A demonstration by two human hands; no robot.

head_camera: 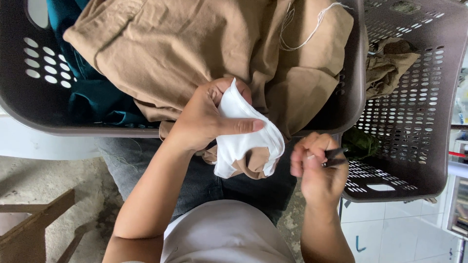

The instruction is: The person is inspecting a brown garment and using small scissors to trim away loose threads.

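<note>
1. Left hand (202, 119) is gripping a white pocket lining (246, 141) of the tan garment (195, 53), thumb lying across the cloth.
2. Right hand (317, 168) is closing its fingers round a small dark tool (335, 157), just beside the lining.
3. Garment is spilling from the near grey basket (29, 102) w/ teal cloth (92, 97) under it.
4. A 2nd perforated basket (414, 112), farther right, is holding an olive rag (390, 63).

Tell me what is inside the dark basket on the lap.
The dark basket holds tan fabric heaped over teal cloth. The left hand grips a white pocket lining at its edge. Whatever lies beneath the heap is covered.
</note>
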